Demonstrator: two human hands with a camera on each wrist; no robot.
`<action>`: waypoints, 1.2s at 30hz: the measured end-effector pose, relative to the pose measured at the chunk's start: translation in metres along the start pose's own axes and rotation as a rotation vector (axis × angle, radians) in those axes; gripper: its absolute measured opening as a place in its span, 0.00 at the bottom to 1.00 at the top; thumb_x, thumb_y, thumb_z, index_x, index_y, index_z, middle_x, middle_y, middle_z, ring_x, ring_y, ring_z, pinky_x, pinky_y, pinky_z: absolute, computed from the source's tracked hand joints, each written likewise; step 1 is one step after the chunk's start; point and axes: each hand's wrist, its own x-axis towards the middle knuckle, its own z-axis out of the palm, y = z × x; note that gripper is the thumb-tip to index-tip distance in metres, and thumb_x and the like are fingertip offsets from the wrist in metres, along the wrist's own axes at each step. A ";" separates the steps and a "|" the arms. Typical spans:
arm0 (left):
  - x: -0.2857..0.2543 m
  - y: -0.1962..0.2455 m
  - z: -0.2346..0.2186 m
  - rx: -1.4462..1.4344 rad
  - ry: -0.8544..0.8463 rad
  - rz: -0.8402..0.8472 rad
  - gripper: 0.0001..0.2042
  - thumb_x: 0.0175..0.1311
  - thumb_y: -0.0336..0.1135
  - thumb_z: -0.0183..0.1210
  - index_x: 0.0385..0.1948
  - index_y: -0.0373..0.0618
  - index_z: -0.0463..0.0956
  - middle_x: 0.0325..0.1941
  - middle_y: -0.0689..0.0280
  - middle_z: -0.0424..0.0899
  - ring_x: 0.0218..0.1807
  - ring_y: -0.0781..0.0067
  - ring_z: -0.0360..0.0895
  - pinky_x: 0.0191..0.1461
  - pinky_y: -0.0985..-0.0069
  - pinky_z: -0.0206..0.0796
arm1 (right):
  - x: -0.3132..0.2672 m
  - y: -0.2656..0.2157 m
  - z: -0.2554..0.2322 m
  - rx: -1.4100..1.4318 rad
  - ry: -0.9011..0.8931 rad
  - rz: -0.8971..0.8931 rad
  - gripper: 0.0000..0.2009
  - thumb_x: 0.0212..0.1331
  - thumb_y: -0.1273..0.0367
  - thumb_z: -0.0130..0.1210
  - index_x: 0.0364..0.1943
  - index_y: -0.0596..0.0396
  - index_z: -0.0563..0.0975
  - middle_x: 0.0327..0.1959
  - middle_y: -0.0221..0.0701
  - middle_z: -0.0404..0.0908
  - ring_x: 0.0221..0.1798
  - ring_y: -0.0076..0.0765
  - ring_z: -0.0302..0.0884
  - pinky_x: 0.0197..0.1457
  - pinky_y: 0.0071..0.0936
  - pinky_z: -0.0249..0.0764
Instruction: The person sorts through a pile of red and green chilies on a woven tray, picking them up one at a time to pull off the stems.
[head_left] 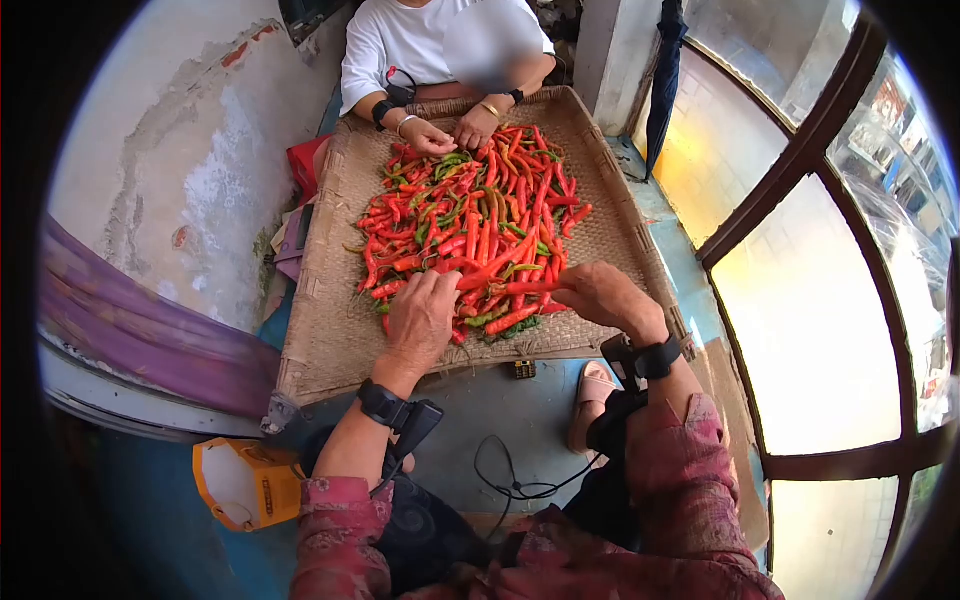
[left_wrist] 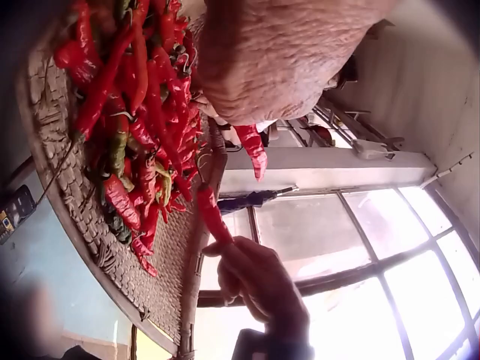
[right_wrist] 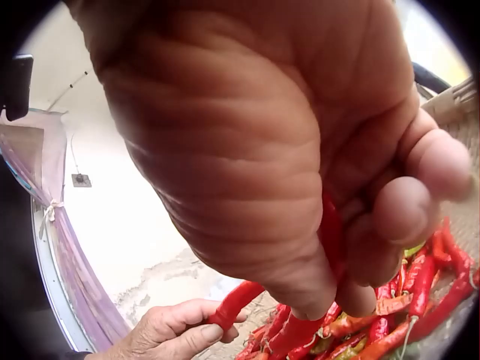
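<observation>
My left hand (head_left: 422,318) grips a red chili pepper (right_wrist: 236,302) by one end, over the near edge of a heap of chilies (head_left: 470,215). Opposite it, my right hand (head_left: 607,297) pinches another red chili pepper (left_wrist: 212,214) between thumb and fingers; in the head view this chili points left toward my left hand. In the left wrist view the left fingers are hidden behind the back of the hand. Most chilies in the heap are red, with some green ones mixed in. They lie in a large woven tray (head_left: 330,270) with a raised rim.
Across the tray, another person in a white shirt (head_left: 372,62) has both hands at the far side of the heap. A yellow container (head_left: 262,485) stands on the floor at left. Windows (head_left: 820,300) line the right side, with a folded umbrella (head_left: 665,95) hanging there.
</observation>
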 end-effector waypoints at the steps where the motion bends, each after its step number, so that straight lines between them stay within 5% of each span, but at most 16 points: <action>1: 0.002 -0.005 -0.001 -0.011 -0.008 -0.002 0.13 0.58 0.28 0.57 0.44 0.42 0.72 0.37 0.60 0.75 0.42 0.59 0.73 0.44 0.66 0.69 | 0.001 0.006 -0.005 0.026 0.081 0.068 0.12 0.57 0.61 0.53 0.32 0.56 0.78 0.28 0.45 0.78 0.37 0.53 0.76 0.39 0.45 0.72; 3: 0.004 -0.012 0.001 -0.031 0.081 -0.147 0.15 0.60 0.30 0.57 0.48 0.42 0.71 0.42 0.59 0.77 0.45 0.58 0.75 0.45 0.65 0.70 | 0.009 0.029 0.000 -0.028 0.315 0.215 0.11 0.56 0.64 0.55 0.37 0.55 0.77 0.29 0.45 0.78 0.36 0.54 0.76 0.39 0.46 0.72; 4: 0.006 -0.012 0.001 -0.043 0.072 -0.152 0.15 0.60 0.30 0.57 0.48 0.42 0.71 0.42 0.59 0.77 0.45 0.58 0.75 0.45 0.65 0.70 | 0.011 0.035 0.008 -0.092 0.574 0.186 0.13 0.53 0.66 0.56 0.43 0.54 0.75 0.32 0.45 0.77 0.37 0.54 0.76 0.40 0.46 0.72; 7: 0.010 -0.010 -0.002 -0.068 0.037 -0.287 0.17 0.60 0.31 0.57 0.51 0.41 0.69 0.49 0.57 0.75 0.52 0.57 0.72 0.50 0.64 0.69 | 0.024 0.052 0.017 -0.321 0.714 0.067 0.17 0.52 0.68 0.58 0.46 0.55 0.73 0.34 0.46 0.77 0.37 0.55 0.76 0.41 0.47 0.72; 9: 0.012 -0.006 -0.002 0.024 0.066 -0.186 0.20 0.58 0.31 0.59 0.52 0.40 0.68 0.54 0.56 0.71 0.55 0.55 0.69 0.53 0.61 0.67 | 0.040 0.057 0.028 -0.205 0.671 0.026 0.15 0.52 0.66 0.57 0.44 0.56 0.74 0.34 0.48 0.77 0.38 0.57 0.76 0.43 0.47 0.72; 11: 0.012 -0.005 0.004 0.003 0.039 -0.163 0.20 0.57 0.31 0.59 0.52 0.40 0.68 0.55 0.56 0.69 0.56 0.54 0.67 0.55 0.60 0.65 | 0.063 0.065 0.041 0.111 0.423 0.246 0.15 0.53 0.63 0.56 0.40 0.58 0.74 0.35 0.50 0.78 0.41 0.58 0.76 0.44 0.48 0.71; 16: 0.008 0.003 0.009 -0.068 -0.028 -0.079 0.17 0.54 0.30 0.60 0.47 0.40 0.72 0.53 0.57 0.71 0.55 0.55 0.67 0.57 0.61 0.63 | 0.123 0.079 0.058 -0.018 0.345 0.421 0.18 0.55 0.56 0.54 0.31 0.61 0.75 0.33 0.53 0.78 0.42 0.58 0.77 0.44 0.48 0.72; 23: -0.001 0.000 0.015 -0.133 -0.080 -0.060 0.15 0.51 0.29 0.62 0.41 0.38 0.73 0.47 0.58 0.73 0.51 0.57 0.69 0.52 0.65 0.65 | 0.168 0.104 0.069 0.011 0.125 0.594 0.27 0.49 0.49 0.61 0.34 0.64 0.79 0.34 0.49 0.81 0.40 0.55 0.79 0.44 0.43 0.74; 25: -0.002 -0.002 0.014 -0.093 -0.070 -0.047 0.14 0.51 0.30 0.62 0.39 0.39 0.73 0.46 0.59 0.73 0.49 0.58 0.70 0.50 0.65 0.66 | 0.171 0.145 0.083 -0.192 0.176 0.261 0.24 0.48 0.52 0.63 0.32 0.64 0.79 0.31 0.45 0.82 0.35 0.47 0.81 0.39 0.38 0.75; 26: -0.003 -0.001 0.014 -0.098 -0.059 -0.040 0.14 0.50 0.30 0.63 0.39 0.39 0.73 0.45 0.59 0.73 0.48 0.59 0.70 0.50 0.66 0.66 | 0.169 0.144 0.079 -0.205 0.171 0.255 0.24 0.48 0.52 0.63 0.32 0.64 0.79 0.31 0.45 0.82 0.35 0.47 0.81 0.39 0.38 0.75; 28: -0.003 -0.002 0.013 -0.106 -0.032 -0.040 0.13 0.50 0.30 0.63 0.38 0.39 0.73 0.44 0.59 0.73 0.47 0.59 0.70 0.49 0.66 0.66 | 0.161 0.129 0.067 0.612 0.459 0.394 0.18 0.51 0.58 0.63 0.32 0.62 0.79 0.28 0.37 0.82 0.30 0.32 0.79 0.33 0.30 0.73; 31: -0.006 -0.003 0.016 -0.092 -0.014 -0.043 0.13 0.50 0.30 0.62 0.38 0.40 0.74 0.42 0.60 0.74 0.46 0.60 0.70 0.48 0.66 0.66 | 0.133 0.097 0.035 0.861 0.654 0.361 0.12 0.55 0.63 0.62 0.32 0.60 0.79 0.25 0.29 0.79 0.27 0.20 0.73 0.29 0.23 0.69; 36: -0.008 -0.006 0.009 -0.056 -0.004 -0.025 0.11 0.50 0.30 0.61 0.36 0.41 0.74 0.39 0.62 0.74 0.45 0.61 0.70 0.47 0.67 0.67 | 0.100 0.090 -0.003 0.849 0.814 0.406 0.10 0.60 0.64 0.56 0.31 0.56 0.73 0.22 0.26 0.75 0.21 0.20 0.68 0.24 0.21 0.65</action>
